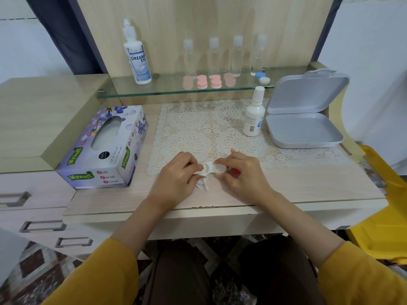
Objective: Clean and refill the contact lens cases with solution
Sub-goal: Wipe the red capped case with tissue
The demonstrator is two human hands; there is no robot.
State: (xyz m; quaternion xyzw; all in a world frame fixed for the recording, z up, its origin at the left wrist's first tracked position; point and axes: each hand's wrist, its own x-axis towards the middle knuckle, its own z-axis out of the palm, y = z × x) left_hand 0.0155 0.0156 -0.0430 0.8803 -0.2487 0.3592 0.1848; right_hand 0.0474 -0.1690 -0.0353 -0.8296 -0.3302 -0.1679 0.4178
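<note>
Yellow sleeves (99, 276) sit at 6 o'clock, and both hands meet just above the desk's front edge, dead centre. The case (214, 167) is between them with its caps off and both wells open. The right hand (241, 175) pinches its right end. The left hand (178, 172) has its fingers curled round a tissue (202, 183) and is pushing it at the left well, so I'd say this is the wipe-out step and the refill isn't done yet.

Handling-wise, the case looks like light, stiff plastic. If it's wet it'll be slippery and could easily flick out of a pinch. I'd grip it by the rim of the well you're not wiping, or by the bridge between the wells, and keep fingers out of the cups. The tissue is soft and might shed lint.

A bit of red (236, 172) peeks out under the right hand, can't tell what it is.

The small bottle (254, 115) is at 1 o'clock on the mat (198, 128), beside an open tin (306, 128). The tissue box (103, 148) is at 10. Up on the shelf at 12 are pink cases (209, 81) and a big bottle (137, 56).
</note>
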